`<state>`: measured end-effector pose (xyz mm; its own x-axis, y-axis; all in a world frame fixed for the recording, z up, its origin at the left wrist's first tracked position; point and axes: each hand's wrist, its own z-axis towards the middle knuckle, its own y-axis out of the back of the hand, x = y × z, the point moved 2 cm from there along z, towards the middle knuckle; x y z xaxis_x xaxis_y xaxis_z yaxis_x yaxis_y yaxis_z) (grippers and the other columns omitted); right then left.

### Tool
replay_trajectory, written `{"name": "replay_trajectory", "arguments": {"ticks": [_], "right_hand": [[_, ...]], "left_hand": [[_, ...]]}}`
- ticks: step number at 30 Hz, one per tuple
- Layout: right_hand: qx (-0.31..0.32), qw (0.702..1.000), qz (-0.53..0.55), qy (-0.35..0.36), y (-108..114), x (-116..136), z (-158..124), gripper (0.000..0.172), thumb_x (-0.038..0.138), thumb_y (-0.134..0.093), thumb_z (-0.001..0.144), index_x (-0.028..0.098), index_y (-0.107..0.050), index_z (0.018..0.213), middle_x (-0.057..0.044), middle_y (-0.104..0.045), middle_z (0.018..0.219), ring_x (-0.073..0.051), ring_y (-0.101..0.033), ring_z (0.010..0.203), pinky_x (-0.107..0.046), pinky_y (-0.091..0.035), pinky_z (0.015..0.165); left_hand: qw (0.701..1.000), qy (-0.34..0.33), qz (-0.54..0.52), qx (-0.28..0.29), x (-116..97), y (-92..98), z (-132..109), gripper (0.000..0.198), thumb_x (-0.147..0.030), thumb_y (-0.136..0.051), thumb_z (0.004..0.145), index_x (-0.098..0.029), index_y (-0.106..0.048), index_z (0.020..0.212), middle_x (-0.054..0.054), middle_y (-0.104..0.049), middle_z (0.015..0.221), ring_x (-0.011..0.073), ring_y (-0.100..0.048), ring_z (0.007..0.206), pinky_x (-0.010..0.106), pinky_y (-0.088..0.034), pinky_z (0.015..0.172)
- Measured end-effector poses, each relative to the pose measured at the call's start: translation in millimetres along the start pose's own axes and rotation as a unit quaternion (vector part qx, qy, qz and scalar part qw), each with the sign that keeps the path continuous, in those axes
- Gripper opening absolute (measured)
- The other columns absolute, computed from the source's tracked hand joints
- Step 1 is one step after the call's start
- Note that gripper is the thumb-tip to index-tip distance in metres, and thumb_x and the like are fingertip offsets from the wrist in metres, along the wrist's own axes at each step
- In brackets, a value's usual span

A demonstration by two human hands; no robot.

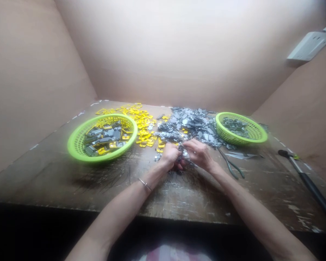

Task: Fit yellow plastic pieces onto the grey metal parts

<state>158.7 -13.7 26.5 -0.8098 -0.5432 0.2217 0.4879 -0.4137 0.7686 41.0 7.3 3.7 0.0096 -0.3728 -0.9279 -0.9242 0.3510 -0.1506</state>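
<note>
Forearms (116, 214) reach a left hand (170, 156) and right hand (198, 154), both curled around shiny grey metal pieces (185, 155).

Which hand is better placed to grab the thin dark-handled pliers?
Probably the right hand: it lies closest to the thin dark-handled pliers. The left hand sits farther off, on the other side of the small silvery metal pieces between them.

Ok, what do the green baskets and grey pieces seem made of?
The green baskets look like moulded plastic: glossy, with one even colour and a regular lattice. The grey pieces look like thin metal, with a shiny glint; too small to be sure.
</note>
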Motion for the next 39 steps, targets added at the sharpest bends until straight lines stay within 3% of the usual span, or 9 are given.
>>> {"name": "replay_trajectory", "arguments": {"ticks": [7,11,17,21,24,30,39], "right_hand": [[0.061,0.996,-0.006,0.057,4.2,1.6,-0.3,0.019,0.011,-0.041,0.073,0.016,-0.059,0.074,-0.003,-0.056,0.068,-0.009,-0.049,0.058,-0.018,-0.037,0.052],[0.036,0.997,0.008,0.061,8.5,1.6,-2.3,0.021,0.01,-0.039,0.074,0.018,-0.059,0.077,-0.005,-0.057,0.082,-0.01,-0.052,0.069,-0.019,-0.04,0.057],[0.019,0.997,0.017,0.076,8.4,2.5,-5.3,0.023,0.009,-0.034,0.077,0.015,-0.057,0.078,-0.007,-0.058,0.081,-0.011,-0.053,0.074,-0.021,-0.042,0.062],[0.101,0.981,-0.034,0.161,8.6,-5.5,-4.4,0.022,0.011,-0.035,0.077,0.015,-0.057,0.076,-0.008,-0.058,0.081,-0.013,-0.052,0.075,-0.024,-0.041,0.061],[0.141,0.978,0.002,0.155,15.6,-11.7,-0.6,0.021,0.01,-0.037,0.077,0.016,-0.057,0.075,-0.005,-0.058,0.076,-0.011,-0.052,0.07,-0.022,-0.041,0.06],[0.057,0.995,0.078,0.031,23.5,-6.4,-1.8,0.014,0.013,-0.043,0.075,0.017,-0.056,0.074,-0.003,-0.058,0.071,-0.01,-0.052,0.065,-0.021,-0.041,0.059],[0.002,0.992,-0.069,0.103,2.2,10.1,-15.9,0.022,0.009,-0.033,0.075,0.013,-0.055,0.071,-0.008,-0.056,0.068,-0.014,-0.051,0.068,-0.024,-0.04,0.06]], "left_hand": [[1.0,0.007,-0.006,-0.004,1.3,0.9,2.2,0.003,-0.007,-0.043,0.057,-0.009,-0.045,0.058,0.003,-0.05,0.044,0.0163,-0.051,0.037,0.029,-0.042,0.032],[1.0,0.001,-0.006,0.002,1.8,0.1,1.6,0.003,-0.01,-0.044,0.057,-0.009,-0.047,0.059,0.003,-0.051,0.045,0.0163,-0.052,0.038,0.029,-0.042,0.032],[1.0,-0.01,0.006,-0.004,2.4,-1.2,0.3,0.006,-0.012,-0.044,0.057,-0.01,-0.049,0.059,0.003,-0.05,0.043,0.0162,-0.051,0.037,0.028,-0.041,0.032],[0.999,-0.006,0.026,0.033,2.3,2.5,2.1,0.006,-0.011,-0.044,0.057,-0.009,-0.049,0.059,0.005,-0.052,0.045,0.0169,-0.052,0.038,0.028,-0.041,0.031],[0.996,-0.001,0.041,0.083,1.1,6.4,3.0,0.006,-0.012,-0.044,0.058,-0.009,-0.049,0.059,0.007,-0.055,0.049,0.0173,-0.053,0.038,0.028,-0.041,0.032],[0.997,-0.004,0.07,0.038,3.3,7.0,5.0,0.003,-0.013,-0.044,0.055,-0.011,-0.046,0.056,0.005,-0.053,0.046,0.0167,-0.052,0.038,0.027,-0.04,0.031],[0.981,-0.071,0.18,-0.016,11.1,-1.7,3.6,0.011,-0.015,-0.039,0.056,-0.013,-0.049,0.052,0.003,-0.05,0.041,0.0146,-0.049,0.037,0.022,-0.035,0.034]]}}
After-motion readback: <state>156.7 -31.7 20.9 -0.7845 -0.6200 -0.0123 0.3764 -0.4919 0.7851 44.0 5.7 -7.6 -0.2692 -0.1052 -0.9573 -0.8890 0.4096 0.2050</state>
